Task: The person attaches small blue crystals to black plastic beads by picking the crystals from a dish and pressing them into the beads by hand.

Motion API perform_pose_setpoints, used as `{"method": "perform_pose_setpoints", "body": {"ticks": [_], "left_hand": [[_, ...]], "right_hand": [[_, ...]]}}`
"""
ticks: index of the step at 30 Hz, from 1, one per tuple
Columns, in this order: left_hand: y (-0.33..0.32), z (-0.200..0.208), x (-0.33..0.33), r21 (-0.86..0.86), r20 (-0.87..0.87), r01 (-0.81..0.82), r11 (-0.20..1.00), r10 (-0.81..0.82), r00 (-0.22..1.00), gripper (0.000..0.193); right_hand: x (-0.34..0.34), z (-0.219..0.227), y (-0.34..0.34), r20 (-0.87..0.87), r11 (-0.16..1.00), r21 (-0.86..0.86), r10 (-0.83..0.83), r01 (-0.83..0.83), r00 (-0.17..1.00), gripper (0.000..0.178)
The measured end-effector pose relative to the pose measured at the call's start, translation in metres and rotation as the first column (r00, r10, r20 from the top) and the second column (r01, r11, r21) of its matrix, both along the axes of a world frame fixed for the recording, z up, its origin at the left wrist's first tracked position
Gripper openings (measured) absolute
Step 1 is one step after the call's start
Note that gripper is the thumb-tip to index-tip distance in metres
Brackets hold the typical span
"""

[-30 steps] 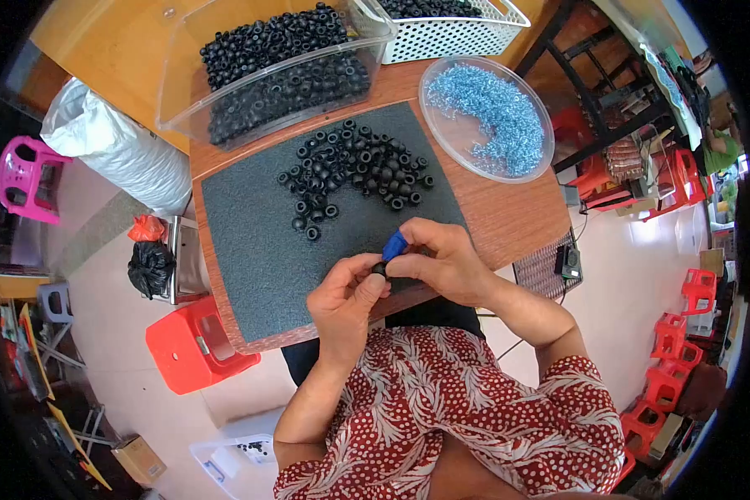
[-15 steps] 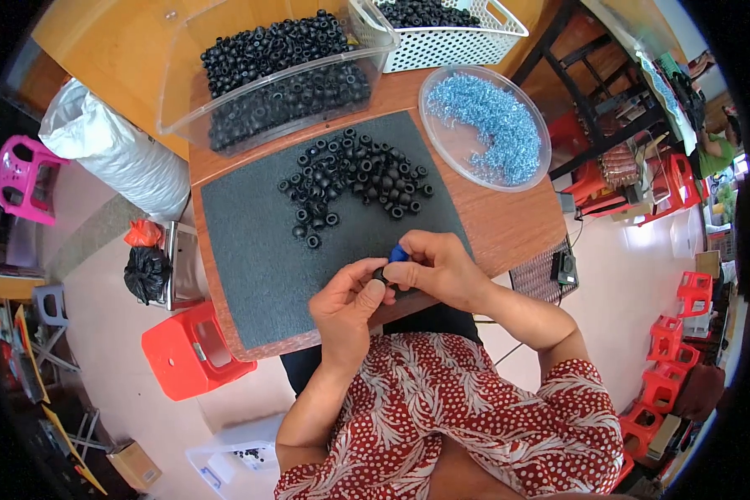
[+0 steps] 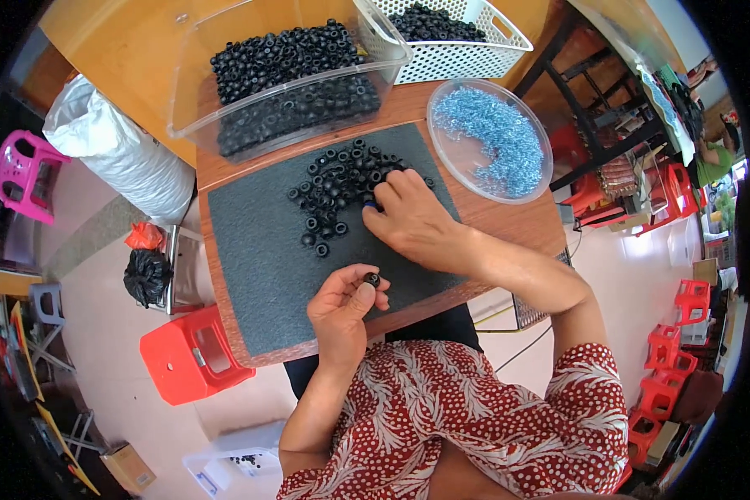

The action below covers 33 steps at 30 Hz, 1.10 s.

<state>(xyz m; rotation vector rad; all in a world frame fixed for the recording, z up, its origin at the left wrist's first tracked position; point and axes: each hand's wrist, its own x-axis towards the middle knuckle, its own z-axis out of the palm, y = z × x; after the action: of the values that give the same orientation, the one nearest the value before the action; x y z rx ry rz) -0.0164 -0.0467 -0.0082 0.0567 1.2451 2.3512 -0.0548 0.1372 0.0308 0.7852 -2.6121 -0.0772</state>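
Observation:
My left hand (image 3: pixel 340 317) is over the near edge of the dark mat (image 3: pixel 262 308). Its thumb and fingers pinch a small black ring-shaped part (image 3: pixel 372 279), the hole facing up. Farther forward, my right hand (image 3: pixel 415 218) reaches to the right side of a loose pile of black ring-shaped parts (image 3: pixel 333 185). Its fingers curl down, and a bit of a small blue piece (image 3: pixel 369 204) shows at the fingertips. The hand covers most of that piece and some of the pile, so whether it also pinches a black part is hidden.
Beyond the mat stand a clear plastic bin (image 3: pixel 308 137) and a white perforated basket (image 3: pixel 467 62), both holding black parts. At the right, a round clear tray (image 3: pixel 467 162) holds small shiny blue pieces (image 3: pixel 500 133). A red stool (image 3: pixel 171 358) sits left of the wooden table (image 3: pixel 517 225).
My right hand has left my left hand and moved forward to the pile, taking the blue piece along. My left hand stays near the mat's edge with the black part. The view has shifted slightly.

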Motion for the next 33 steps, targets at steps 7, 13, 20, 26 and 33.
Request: {"method": "perform_pose_setpoints", "body": {"ticks": [7, 13, 20, 26, 33], "left_hand": [[-0.002, -0.001, -0.001, 0.024, 0.006, -0.012, 1.0, 0.012, 1.0, 0.022], [0.0, -0.001, -0.001, 0.024, 0.012, -0.012, 1.0, 0.012, 1.0, 0.021], [-0.002, -0.003, -0.001, 0.022, 0.002, -0.016, 1.0, 0.016, 1.0, 0.021], [-0.003, -0.004, -0.001, 0.02, -0.008, -0.012, 1.0, 0.012, 1.0, 0.021], [-0.003, -0.004, -0.001, 0.038, -0.007, 0.002, 0.999, -0.002, 1.0, 0.021]], "right_hand": [[-0.016, 0.007, -0.004, 0.036, 0.968, 0.238, 0.078, -0.085, 0.996, 0.011], [-0.004, 0.002, -0.007, 0.05, 0.975, 0.163, 0.142, -0.148, 0.989, 0.011], [-0.007, 0.005, 0.009, 0.121, 0.949, -0.311, 0.101, -0.058, 0.988, 0.026], [-0.005, -0.004, 0.008, 0.131, 0.957, -0.282, 0.113, -0.073, 0.985, 0.024], [-0.002, -0.01, -0.006, 0.138, 0.99, -0.057, 0.132, -0.126, 0.982, 0.019]]}}
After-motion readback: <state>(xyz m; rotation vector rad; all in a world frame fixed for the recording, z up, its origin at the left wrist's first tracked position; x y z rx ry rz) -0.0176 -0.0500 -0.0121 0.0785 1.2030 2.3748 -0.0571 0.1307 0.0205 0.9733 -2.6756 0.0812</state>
